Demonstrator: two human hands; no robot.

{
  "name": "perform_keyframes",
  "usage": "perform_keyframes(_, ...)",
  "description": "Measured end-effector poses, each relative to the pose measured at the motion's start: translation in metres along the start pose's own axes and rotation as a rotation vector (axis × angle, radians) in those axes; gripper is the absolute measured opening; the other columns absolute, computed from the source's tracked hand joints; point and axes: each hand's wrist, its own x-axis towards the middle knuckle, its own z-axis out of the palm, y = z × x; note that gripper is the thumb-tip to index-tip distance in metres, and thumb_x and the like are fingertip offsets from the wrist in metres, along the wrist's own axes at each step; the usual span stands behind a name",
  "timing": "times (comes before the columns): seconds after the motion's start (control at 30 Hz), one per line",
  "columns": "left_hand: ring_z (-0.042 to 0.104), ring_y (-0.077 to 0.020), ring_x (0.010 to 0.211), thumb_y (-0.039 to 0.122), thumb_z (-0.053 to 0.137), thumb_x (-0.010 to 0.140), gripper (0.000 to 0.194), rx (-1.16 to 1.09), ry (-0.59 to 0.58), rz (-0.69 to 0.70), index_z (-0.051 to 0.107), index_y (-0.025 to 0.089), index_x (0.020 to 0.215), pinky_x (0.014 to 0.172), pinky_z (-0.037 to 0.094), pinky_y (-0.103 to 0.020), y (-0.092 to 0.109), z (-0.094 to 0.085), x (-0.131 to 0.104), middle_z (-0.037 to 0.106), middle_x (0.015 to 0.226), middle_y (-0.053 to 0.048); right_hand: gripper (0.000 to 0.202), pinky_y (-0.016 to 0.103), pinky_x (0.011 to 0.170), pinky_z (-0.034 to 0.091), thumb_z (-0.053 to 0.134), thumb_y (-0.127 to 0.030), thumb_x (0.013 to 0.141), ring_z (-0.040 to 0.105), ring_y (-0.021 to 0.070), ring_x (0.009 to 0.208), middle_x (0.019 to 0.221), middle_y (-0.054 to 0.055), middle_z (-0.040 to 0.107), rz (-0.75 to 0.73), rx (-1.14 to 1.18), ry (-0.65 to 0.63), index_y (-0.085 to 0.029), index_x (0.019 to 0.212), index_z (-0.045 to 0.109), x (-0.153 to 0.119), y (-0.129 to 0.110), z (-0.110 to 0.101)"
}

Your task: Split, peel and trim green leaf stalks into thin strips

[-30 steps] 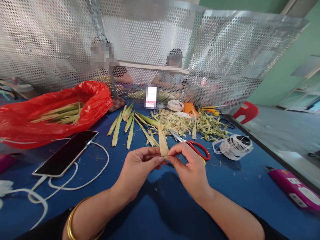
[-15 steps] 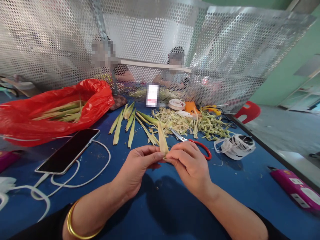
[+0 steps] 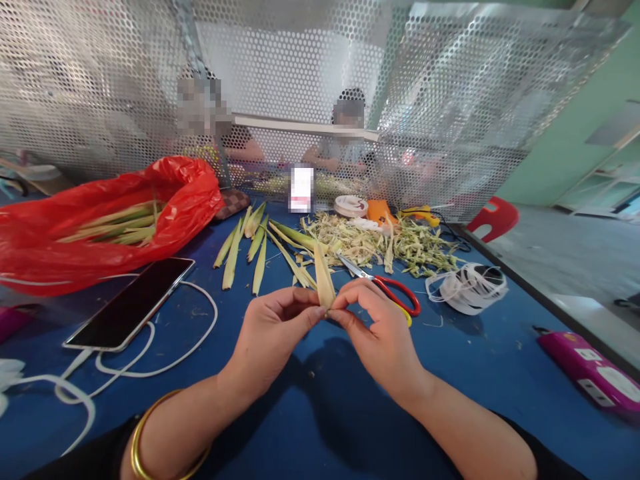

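Note:
A pale yellow-green, pointed husk (image 3: pixel 324 277) stands upright between my hands, its tip pointing away from me. My left hand (image 3: pixel 273 333) is closed, pinching its lower end between thumb and fingers. From the other side, my right hand (image 3: pixel 377 337) closes thumb and forefinger at the same lower end; the fingertips of both hands almost meet there. What exactly lies between the right fingertips is hidden. Just beyond the right hand lie red-handled scissors (image 3: pixel 395 293), with a bit of yellow showing beside that hand. More pointed husks (image 3: pixel 233 257) lie on the blue table (image 3: pixel 300 427) ahead and left.
Left are a red plastic bag (image 3: pixel 180 213) of husks and a phone (image 3: pixel 133 303) with a white cable. Trimmed scraps (image 3: pixel 420 247) are heaped ahead, near a tape roll (image 3: pixel 350 205). White strapping (image 3: pixel 473 288) and a purple pack (image 3: pixel 587 370) lie right. A perforated screen (image 3: pixel 295 73) stands behind.
The view has shifted slightly. My right fingers have altered their bend a little at the husk's base, and a yellow piece now shows beside the right hand. Both hands stay at the husk.

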Motion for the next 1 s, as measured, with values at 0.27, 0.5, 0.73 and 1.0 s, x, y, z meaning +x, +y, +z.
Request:
perform_keyframes(0.27, 0.063, -0.0140, 0.069, 0.024, 0.075, 0.065, 0.017, 0.018, -0.078, -0.007, 0.071, 0.018, 0.081, 0.063, 0.047, -0.021, -0.0030, -0.0017, 0.0010, 0.072, 0.078, -0.002, 0.022, 0.027, 0.069, 0.047, 0.065, -0.015, 0.073, 0.056, 0.0129, 0.074, 0.078, -0.002, 0.058, 0.302, 0.344, 0.003, -0.021, 0.091, 0.054, 0.0031, 0.0023, 0.0016)
perform_keyframes(0.5, 0.061, -0.0105, 0.065, 0.023, 0.075, 0.066, 0.014, -0.142, -0.080, -0.138, 0.068, 0.016, 0.075, 0.064, 0.046, -0.019, -0.0065, -0.0020, 0.0071, 0.068, 0.068, 0.000, 0.018, 0.026, 0.062, 0.050, 0.066, -0.017, 0.071, 0.057, 0.0125, 0.064, 0.070, -0.003, 0.056, 0.375, 0.496, 0.012, -0.020, 0.083, 0.053, 0.0058, 0.0042, 0.0031)
perform_keyframes(0.73, 0.059, -0.0098, 0.066, 0.021, 0.074, 0.066, 0.011, -0.257, -0.113, -0.251, 0.067, 0.015, 0.071, 0.066, 0.046, -0.020, -0.0043, -0.0025, 0.0074, 0.065, 0.069, 0.000, 0.018, 0.031, 0.070, 0.047, 0.055, -0.009, 0.081, 0.057, 0.0156, 0.076, 0.084, 0.003, 0.060, -0.297, -0.180, 0.056, -0.024, 0.079, 0.065, 0.0016, 0.0032, -0.0033)
perform_keyframes(1.0, 0.060, -0.0108, 0.070, 0.021, 0.073, 0.066, 0.010, -0.238, -0.133, -0.266, 0.068, 0.016, 0.073, 0.065, 0.043, -0.020, -0.0025, -0.0050, 0.0066, 0.066, 0.072, -0.001, 0.020, 0.030, 0.069, 0.048, 0.056, -0.012, 0.084, 0.059, 0.0160, 0.077, 0.080, 0.003, 0.062, -0.397, -0.284, 0.101, -0.027, 0.088, 0.068, -0.0010, 0.0048, -0.0038)
